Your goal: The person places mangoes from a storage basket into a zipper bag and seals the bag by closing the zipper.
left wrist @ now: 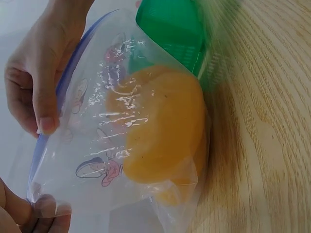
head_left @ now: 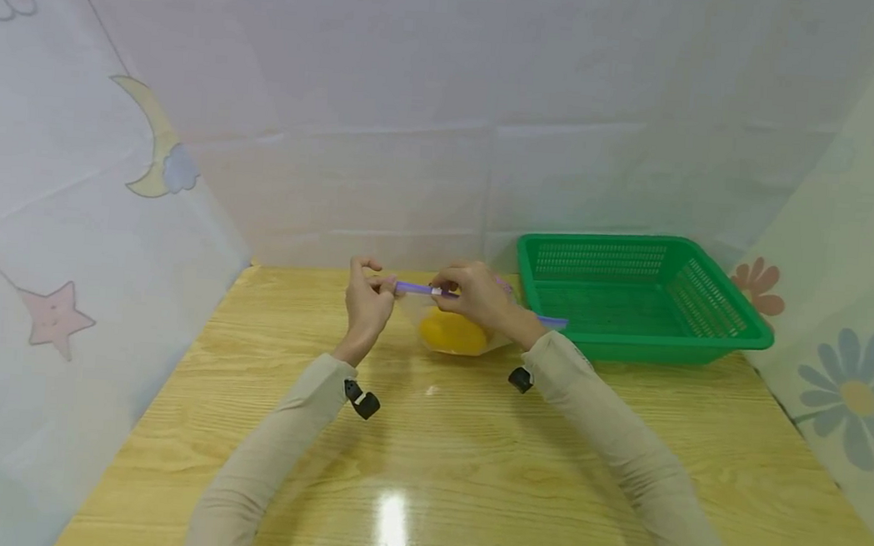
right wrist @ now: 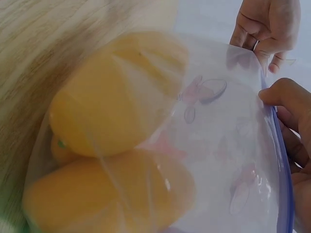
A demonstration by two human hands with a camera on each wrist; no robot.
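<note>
A clear zip bag (left wrist: 92,141) with a purple-blue zip strip (head_left: 415,288) and printed cartoon figures stands on the table. Inside it lie several yellow, mango-like fruits (head_left: 452,332), which rest at the bottom of the bag. My left hand (head_left: 369,304) pinches the bag's top left corner at the end of the strip. Further along the strip, thumb and fingers of my right hand (head_left: 481,294) pinch it beside a small white piece (head_left: 437,291), perhaps a slider. Beyond my right wrist the strip's other end sticks out. Part of the bag is hidden behind the right hand.
A green plastic basket (head_left: 665,350) stands at the back right, close beside the bag. The wooden table (head_left: 426,456) meets a pale cloth backdrop (head_left: 383,178) behind. Patterned cloth hangs on both sides. Each wrist wears a small black camera.
</note>
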